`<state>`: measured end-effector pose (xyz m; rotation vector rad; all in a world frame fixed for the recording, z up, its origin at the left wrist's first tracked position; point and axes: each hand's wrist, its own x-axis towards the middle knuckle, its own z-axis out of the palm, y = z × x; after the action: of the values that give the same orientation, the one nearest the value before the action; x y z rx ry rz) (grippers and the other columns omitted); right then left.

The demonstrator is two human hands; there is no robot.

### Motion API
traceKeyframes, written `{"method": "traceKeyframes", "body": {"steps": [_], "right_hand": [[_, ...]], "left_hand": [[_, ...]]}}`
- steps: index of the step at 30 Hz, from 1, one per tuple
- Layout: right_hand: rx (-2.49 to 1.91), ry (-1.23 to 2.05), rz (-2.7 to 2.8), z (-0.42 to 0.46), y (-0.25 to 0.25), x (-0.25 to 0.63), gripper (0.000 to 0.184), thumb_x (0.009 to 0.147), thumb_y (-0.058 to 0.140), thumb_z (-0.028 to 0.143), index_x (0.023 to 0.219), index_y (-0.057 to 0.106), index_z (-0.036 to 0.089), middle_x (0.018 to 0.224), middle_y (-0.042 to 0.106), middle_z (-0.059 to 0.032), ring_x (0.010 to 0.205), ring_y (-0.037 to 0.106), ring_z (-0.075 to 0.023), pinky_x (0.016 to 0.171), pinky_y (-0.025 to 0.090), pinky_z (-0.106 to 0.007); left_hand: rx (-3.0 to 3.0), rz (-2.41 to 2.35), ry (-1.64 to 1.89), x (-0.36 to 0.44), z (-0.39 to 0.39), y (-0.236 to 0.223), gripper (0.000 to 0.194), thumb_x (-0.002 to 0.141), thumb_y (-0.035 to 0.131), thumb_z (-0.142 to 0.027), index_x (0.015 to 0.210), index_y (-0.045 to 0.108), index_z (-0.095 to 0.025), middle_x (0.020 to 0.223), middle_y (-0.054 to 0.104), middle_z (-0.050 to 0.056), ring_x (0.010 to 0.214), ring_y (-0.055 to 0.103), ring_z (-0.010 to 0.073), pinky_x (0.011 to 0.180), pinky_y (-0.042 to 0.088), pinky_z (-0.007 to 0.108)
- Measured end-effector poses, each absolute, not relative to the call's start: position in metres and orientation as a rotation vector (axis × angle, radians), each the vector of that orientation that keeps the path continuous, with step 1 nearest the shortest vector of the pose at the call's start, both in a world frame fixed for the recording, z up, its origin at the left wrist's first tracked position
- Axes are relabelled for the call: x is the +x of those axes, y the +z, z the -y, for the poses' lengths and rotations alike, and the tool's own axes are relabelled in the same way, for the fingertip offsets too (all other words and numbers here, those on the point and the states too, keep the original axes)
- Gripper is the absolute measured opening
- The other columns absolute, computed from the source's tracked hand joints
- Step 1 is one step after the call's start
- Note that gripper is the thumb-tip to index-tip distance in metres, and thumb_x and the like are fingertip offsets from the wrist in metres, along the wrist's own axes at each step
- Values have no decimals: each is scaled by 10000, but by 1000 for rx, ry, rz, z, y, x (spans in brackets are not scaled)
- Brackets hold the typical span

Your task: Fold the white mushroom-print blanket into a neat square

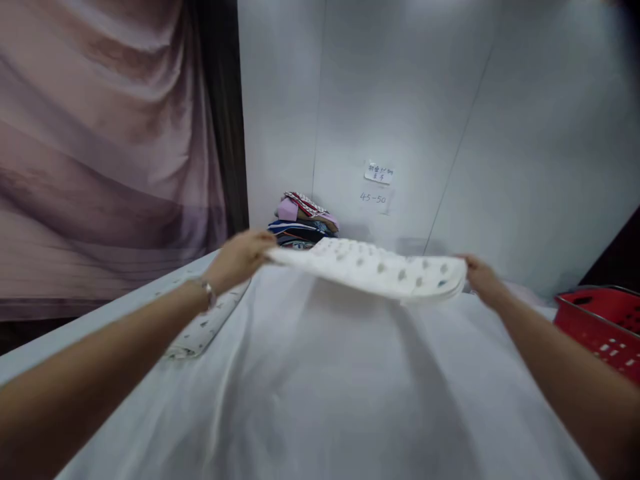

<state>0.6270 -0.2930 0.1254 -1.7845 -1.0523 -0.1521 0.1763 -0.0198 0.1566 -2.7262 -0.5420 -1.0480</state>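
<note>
A white cloth with small grey prints (pixel 380 268), folded in layers, is stretched level above the bed-like white surface (pixel 345 387). My left hand (pixel 245 252) is closed on its left end, and a bracelet circles that wrist. At the opposite end, my right hand (pixel 479 275) grips the cloth's right edge, its fingers partly hidden behind the fabric. Below and beside my left forearm lies another printed white cloth, folded (pixel 197 333); the arm covers part of it.
Folded clothes in several colours (pixel 303 223) are piled against the grey wall panels (pixel 400 87). Two handwritten paper notes (pixel 379 173) are stuck there. A red plastic basket (pixel 597 330) stands at the right. Pinkish draped fabric (pixel 100 147) hangs on the left.
</note>
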Motion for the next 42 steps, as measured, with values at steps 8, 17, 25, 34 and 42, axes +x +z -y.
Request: {"method": "traceKeyframes", "body": {"steps": [8, 17, 25, 34, 42], "right_hand": [[-1878, 356, 953, 317, -48, 583, 305, 663, 522, 274, 923, 670, 213, 1018, 674, -39, 964, 599, -232, 874, 444, -373], [-1781, 472, 1004, 350, -41, 561, 316, 735, 519, 353, 998, 637, 222, 1172, 602, -51, 1085, 536, -234, 958, 384, -385], [-1868, 175, 992, 360, -88, 548, 314, 707, 487, 321, 944, 660, 209, 1269, 511, -62, 1205, 432, -227, 1043, 293, -369], [-1447, 851, 452, 370, -50, 480, 661, 757, 498, 309, 1379, 277, 275, 1021, 663, -41, 820, 647, -205, 688, 520, -340], [-1413, 900, 332, 390, -34, 457, 797, 695, 634, 212, 1385, 249, 314, 1131, 611, -22, 810, 632, -164, 621, 529, -259]], "left_hand": [[-3133, 783, -531, 137, 44, -23, 272, 781, 440, -218, 913, 679, -227, 1060, 635, 58, 975, 584, 198, 879, 451, 333], [-3143, 854, -570, 127, 39, -4, 267, 739, 458, -293, 854, 692, -237, 1034, 646, 49, 960, 589, 210, 888, 455, 333], [-3123, 933, -640, 107, 44, -55, 343, 757, 439, -423, 951, 682, -277, 1161, 601, 34, 1053, 564, 234, 920, 461, 359], [-3055, 1051, -630, 110, 45, -63, 323, 741, 441, -398, 952, 662, -291, 1214, 564, 2, 1109, 526, 272, 957, 436, 410], [-3019, 1055, -535, 116, 67, -24, 338, 758, 410, -320, 974, 647, -215, 1231, 537, 101, 1141, 484, 262, 991, 378, 431]]}}
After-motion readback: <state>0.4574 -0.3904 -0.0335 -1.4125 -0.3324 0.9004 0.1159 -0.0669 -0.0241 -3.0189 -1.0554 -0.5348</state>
